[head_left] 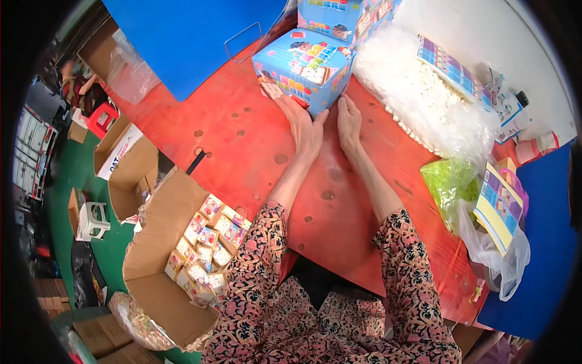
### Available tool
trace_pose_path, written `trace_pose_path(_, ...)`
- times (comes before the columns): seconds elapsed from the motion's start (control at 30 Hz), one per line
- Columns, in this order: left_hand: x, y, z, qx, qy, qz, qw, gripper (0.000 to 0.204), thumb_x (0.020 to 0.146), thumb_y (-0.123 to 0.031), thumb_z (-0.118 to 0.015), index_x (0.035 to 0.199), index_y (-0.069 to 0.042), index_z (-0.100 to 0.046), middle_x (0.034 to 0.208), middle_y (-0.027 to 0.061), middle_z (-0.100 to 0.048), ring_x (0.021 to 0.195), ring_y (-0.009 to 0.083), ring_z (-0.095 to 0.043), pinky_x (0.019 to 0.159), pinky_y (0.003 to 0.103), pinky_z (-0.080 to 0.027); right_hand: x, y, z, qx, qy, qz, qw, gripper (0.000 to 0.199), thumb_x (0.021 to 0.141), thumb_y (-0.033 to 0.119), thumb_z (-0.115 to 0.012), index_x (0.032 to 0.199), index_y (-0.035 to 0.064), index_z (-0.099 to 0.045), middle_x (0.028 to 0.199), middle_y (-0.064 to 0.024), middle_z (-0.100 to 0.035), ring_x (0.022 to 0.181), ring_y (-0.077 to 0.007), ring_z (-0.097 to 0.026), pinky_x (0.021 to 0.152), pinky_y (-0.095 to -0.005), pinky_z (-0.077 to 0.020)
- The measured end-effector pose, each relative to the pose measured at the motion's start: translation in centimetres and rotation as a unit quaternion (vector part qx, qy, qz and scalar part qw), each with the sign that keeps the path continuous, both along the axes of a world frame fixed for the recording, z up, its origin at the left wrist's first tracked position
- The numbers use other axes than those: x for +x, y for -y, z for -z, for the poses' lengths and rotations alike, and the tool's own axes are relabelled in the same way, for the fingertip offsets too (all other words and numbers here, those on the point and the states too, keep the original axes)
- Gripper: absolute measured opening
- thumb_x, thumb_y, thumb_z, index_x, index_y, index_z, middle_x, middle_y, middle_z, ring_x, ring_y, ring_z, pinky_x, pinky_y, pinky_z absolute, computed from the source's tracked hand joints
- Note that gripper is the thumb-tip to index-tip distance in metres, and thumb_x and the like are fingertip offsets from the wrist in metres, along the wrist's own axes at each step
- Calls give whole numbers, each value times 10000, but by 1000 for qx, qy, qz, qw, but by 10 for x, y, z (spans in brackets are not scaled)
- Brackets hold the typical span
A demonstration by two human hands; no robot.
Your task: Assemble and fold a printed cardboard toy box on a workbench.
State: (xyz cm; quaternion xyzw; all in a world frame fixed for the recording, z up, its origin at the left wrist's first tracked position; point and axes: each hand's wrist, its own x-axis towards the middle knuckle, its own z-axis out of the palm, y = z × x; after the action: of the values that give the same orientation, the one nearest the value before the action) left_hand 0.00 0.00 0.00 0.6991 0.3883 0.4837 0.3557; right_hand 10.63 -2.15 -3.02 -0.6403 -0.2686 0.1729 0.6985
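A light-blue printed carton [303, 70] stands on the red table in front of me, at the far side of my reach. My left hand [301, 124] lies with outstretched fingers along the carton's near left face, its thumb by the lower corner. At the lower right side of the same carton is my right hand [350, 123], its fingers straight and its tips at or close to the carton wall. Neither hand is wrapped round anything. Another blue printed carton [333, 18] sits directly behind, partly cut off by the upper edge of the view.
Blue board [188, 36] covers the far left; a wire handle [242, 42] lies beside it. Clear plastic bags with small white pieces [436, 91] fill the right. Scissors [195, 161] rest left on the red table [327, 176]. An open brown box [163, 242] holds several small packs.
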Motion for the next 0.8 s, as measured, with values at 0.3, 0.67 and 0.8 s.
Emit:
trace_pose_path(0.3, 2, -24, 15, -4, -107, -15, 994, 950, 784, -91, -666, 1429, 139, -8, 1494, 368, 3, 1415, 468, -52, 1159, 441, -173, -16, -2, -16, -6, 200, -41, 979, 350, 905, 184, -510, 1192, -4, -579, 1196, -202, -598, 1109, -358, -569, 952, -387, -431)
trace_pose_path(0.67, -43, -69, -19, 81, -90, 79, 990, 1356, 586, -267, -880, 1453, 54, 112, 1514, 326, 53, 1431, 430, 4, 1132, 463, -255, -22, 5, -27, -92, 268, -87, 955, 519, 871, 193, -542, 1357, 33, -456, 1381, -187, -476, 1285, -323, -445, 1061, -385, -346)
trace_pose_path(0.8, -25, -63, -11, 55, -59, 94, 992, 1377, 587, -307, -887, 1454, 41, 125, 1512, 326, 88, 1423, 451, 37, 1124, 484, -261, -4, 4, -16, -75, 338, -53, 937, 549, 830, 179, -548, 1345, 24, -434, 1314, -204, -513, 1217, -375, -476, 1005, -442, -389)
